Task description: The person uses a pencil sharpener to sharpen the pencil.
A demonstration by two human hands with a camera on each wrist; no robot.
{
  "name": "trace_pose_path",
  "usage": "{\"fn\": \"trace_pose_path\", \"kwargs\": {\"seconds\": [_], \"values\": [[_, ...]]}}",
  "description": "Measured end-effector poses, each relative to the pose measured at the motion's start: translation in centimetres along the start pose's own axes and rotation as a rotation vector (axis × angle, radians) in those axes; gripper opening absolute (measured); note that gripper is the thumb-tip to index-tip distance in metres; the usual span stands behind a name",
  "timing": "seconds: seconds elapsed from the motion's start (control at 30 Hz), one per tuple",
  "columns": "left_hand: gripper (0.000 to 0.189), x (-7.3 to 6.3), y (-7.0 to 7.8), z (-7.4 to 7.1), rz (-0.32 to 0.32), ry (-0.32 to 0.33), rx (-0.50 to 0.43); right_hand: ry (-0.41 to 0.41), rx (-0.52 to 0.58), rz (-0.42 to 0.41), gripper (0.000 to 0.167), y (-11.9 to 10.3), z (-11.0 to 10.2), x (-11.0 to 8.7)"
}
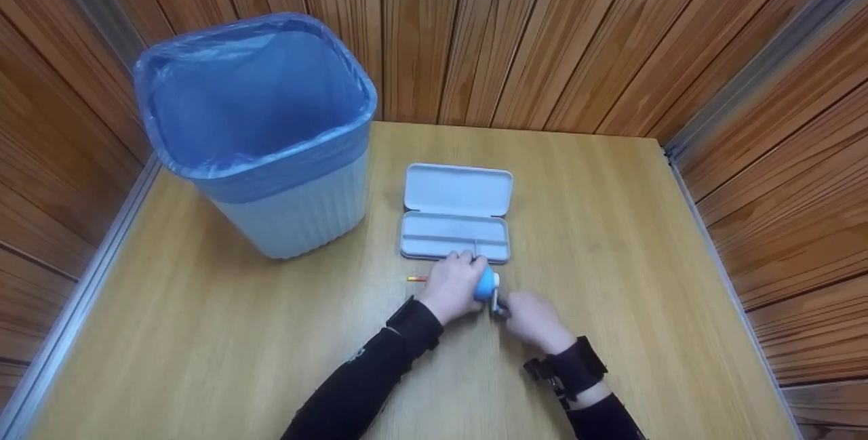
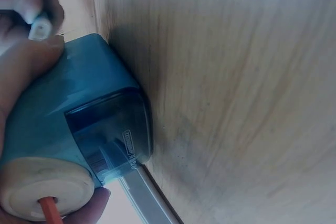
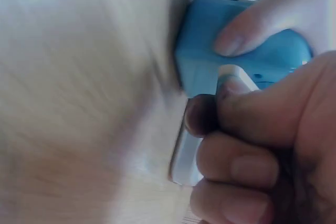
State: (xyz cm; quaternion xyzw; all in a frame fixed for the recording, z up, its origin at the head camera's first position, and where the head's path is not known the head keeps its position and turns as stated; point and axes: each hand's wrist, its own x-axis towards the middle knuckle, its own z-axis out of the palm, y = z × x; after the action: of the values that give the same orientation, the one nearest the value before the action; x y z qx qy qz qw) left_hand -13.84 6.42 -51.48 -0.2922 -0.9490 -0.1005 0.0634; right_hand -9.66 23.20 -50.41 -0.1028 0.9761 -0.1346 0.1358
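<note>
My left hand (image 1: 453,287) grips a blue crank pencil sharpener (image 1: 485,284) from above, on the wooden table. An orange-red pencil (image 2: 50,209) sticks out of the hole in the sharpener's cream round front. A dark see-through shavings drawer (image 2: 110,132) forms part of its body. On the other side, my right hand (image 1: 536,321) curls its fingers and thumb round the sharpener's crank handle (image 3: 233,77). Just behind the left hand lies a pale pencil case (image 1: 458,190) with its lid open, its tray divided into compartments and partly covered by the fingers.
A whitish waste bin (image 1: 291,223) lined with a blue bag (image 1: 258,182) stands at the back left of the table (image 1: 583,223). Wood-plank walls (image 1: 502,33) enclose the back and both sides, with metal strips along the corners.
</note>
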Motion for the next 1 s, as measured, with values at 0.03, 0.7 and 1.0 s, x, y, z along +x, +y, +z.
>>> {"fn": "trace_pose_path", "kwargs": {"seconds": [0.03, 0.7, 1.0], "values": [[0.064, 0.0, 0.0, 0.0, 0.0, -0.001, -0.002, 0.001, 0.006, 0.001, 0.017, -0.1, -0.2, -0.2], [0.067, 0.0, -0.1, 0.2, 0.016, -0.004, 0.013, 0.088, 0.106, -0.043, 0.01, -0.5, -5.2, 1.4], [0.068, 0.0, -0.1, 0.2, 0.013, -0.003, 0.018, 0.039, 0.167, 0.038, 0.011, -0.1, -5.4, 4.0]]}}
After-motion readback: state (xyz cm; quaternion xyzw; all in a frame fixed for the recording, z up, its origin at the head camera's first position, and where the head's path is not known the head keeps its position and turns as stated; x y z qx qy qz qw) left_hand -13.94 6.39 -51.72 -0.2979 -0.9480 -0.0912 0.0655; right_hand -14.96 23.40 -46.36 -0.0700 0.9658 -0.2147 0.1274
